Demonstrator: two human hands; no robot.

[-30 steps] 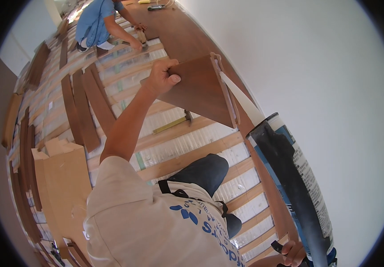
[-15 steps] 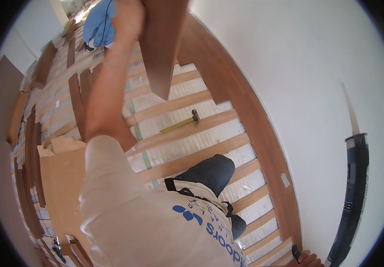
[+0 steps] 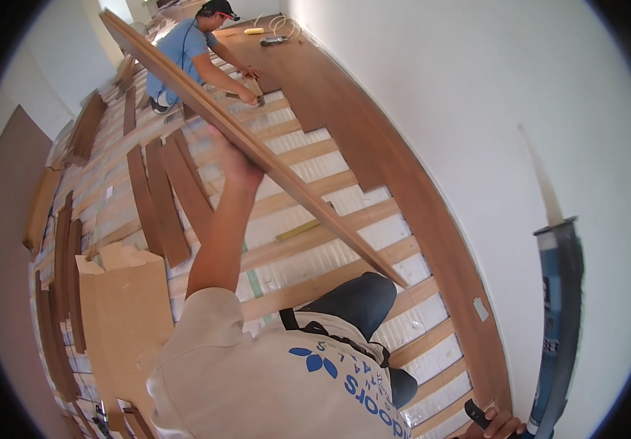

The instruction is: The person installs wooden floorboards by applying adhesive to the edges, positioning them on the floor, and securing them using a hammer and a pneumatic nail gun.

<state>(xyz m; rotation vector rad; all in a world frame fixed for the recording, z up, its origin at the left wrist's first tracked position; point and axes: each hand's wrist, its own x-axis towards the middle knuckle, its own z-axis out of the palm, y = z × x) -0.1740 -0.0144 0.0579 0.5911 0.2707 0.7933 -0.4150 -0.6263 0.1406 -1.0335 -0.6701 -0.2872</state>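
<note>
Gripping a plank, the left hand, fingers partly hidden, has swung it slantwise across itself; the right hand curls round a sealant gun.

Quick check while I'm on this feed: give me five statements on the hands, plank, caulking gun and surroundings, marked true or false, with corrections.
1. The left hand holds a plank. True.
2. The right hand is empty. False: it holds the caulking gun.
3. The gun's nozzle touches the plank. False: they are apart.
4. A co-worker in blue crouches farther off. True.
5. The yellow-handled tool lies on the cardboard. False: it lies among the floor battens.
</note>
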